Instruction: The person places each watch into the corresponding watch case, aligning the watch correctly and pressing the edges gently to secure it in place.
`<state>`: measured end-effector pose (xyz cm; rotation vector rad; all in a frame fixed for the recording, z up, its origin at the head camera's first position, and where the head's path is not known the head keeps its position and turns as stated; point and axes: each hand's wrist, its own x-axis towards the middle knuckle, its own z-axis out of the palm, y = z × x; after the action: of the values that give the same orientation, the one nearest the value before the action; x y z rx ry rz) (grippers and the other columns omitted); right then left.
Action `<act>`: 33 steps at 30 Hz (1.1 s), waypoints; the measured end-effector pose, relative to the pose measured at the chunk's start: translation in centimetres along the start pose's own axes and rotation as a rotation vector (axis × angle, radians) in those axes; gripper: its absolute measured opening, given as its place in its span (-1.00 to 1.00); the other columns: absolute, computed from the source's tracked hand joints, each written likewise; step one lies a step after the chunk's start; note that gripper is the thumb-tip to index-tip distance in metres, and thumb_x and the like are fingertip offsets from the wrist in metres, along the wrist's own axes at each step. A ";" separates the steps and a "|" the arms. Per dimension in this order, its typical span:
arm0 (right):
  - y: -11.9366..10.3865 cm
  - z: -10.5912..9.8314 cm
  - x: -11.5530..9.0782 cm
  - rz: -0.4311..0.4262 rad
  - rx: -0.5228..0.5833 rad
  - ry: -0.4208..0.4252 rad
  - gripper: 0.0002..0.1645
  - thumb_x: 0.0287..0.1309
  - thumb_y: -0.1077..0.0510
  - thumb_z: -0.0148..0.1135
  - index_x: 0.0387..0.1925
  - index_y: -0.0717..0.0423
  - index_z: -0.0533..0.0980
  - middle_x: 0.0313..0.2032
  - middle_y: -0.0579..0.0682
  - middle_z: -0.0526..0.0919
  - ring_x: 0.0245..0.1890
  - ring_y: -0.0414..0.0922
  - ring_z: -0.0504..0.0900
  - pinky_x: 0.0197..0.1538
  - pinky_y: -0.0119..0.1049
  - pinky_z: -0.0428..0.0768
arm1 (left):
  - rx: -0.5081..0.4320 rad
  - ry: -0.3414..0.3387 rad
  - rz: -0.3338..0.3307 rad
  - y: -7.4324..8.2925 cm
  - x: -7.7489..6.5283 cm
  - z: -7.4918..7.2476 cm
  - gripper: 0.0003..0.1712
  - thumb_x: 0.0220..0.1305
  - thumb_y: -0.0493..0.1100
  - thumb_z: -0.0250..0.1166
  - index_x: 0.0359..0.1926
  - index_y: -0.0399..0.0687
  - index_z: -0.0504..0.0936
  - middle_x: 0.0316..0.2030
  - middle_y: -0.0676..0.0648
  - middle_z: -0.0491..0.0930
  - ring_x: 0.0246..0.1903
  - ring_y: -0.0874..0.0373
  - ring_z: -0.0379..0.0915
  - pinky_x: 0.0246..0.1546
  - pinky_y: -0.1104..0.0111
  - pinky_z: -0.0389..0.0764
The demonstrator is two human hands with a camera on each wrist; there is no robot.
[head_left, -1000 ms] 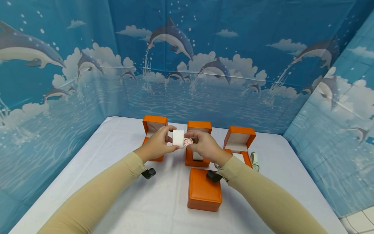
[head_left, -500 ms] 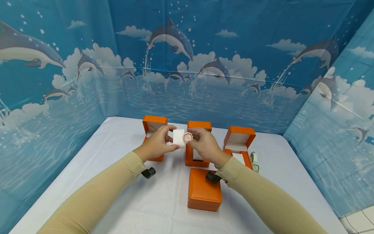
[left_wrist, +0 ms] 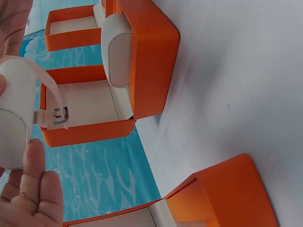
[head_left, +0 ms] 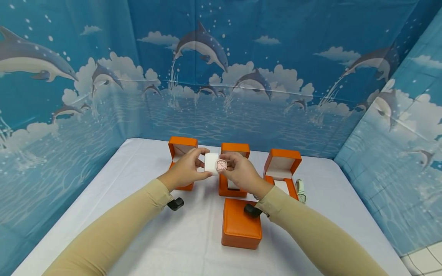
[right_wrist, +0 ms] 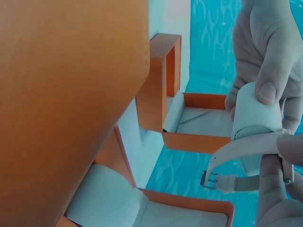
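Between the thumb and fingers of my left hand (head_left: 186,169) is a white watch cushion (head_left: 211,164), raised above the table. At the cushion's right end, my right hand (head_left: 244,174) pinches a pink-faced wristwatch (head_left: 221,165) by its case. In the right wrist view its pale strap (right_wrist: 241,147) forms a buckled loop beside the cushion's flat end. The left wrist view shows the buckle (left_wrist: 60,115) hanging near the cushion's edge. How far the loop goes round the cushion I cannot tell. Part of the strap is hidden by my right fingers.
Three orange watch boxes stand with lids up: left (head_left: 183,142), middle (head_left: 235,148) and right (head_left: 284,155). The middle and right ones hold white cushions. A closed orange box (head_left: 241,226) sits nearer me. A pale green watch (head_left: 301,192) lies right of the right box.
The pink watch rose slightly, then lowered a little, and now overlaps the cushion's right end more closely. My left hand and the cushion have hardly moved.
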<state>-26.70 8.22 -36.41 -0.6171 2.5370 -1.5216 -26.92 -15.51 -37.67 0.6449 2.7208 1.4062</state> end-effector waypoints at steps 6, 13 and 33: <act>-0.5 0.1 -0.3 0.002 -0.003 0.027 -0.40 0.39 0.29 0.35 0.41 0.10 0.49 0.34 0.13 0.47 0.11 0.02 0.69 0.14 -0.19 0.75 | -0.007 -0.002 0.002 0.1 0.0 -0.1 -0.12 0.26 -0.03 0.56 0.50 -0.01 0.35 0.38 -0.06 0.38 0.04 0.11 0.63 -0.08 0.28 0.71; -0.7 -0.1 -0.3 -0.059 0.006 0.023 -0.38 0.42 0.27 0.31 0.45 0.14 0.44 0.37 0.13 0.47 0.30 0.08 0.63 0.24 -0.15 0.70 | 0.003 -0.030 0.024 0.4 -0.2 0.0 -0.14 0.26 -0.05 0.56 0.50 0.03 0.37 0.38 -0.02 0.39 0.06 0.12 0.62 -0.01 0.24 0.75; -0.4 -0.7 -0.4 -0.112 -0.047 0.033 -0.35 0.42 0.22 0.34 0.48 0.08 0.44 0.33 0.11 0.45 0.12 0.00 0.64 0.19 -0.20 0.71 | 0.026 0.019 0.090 0.9 -0.4 0.1 -0.14 0.27 -0.09 0.56 0.51 0.03 0.36 0.42 -0.07 0.39 0.09 0.11 0.63 0.04 0.23 0.72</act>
<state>-26.42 8.82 -35.74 -0.7581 2.6104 -1.5222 -26.27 -15.17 -37.10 0.7693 2.7614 1.4042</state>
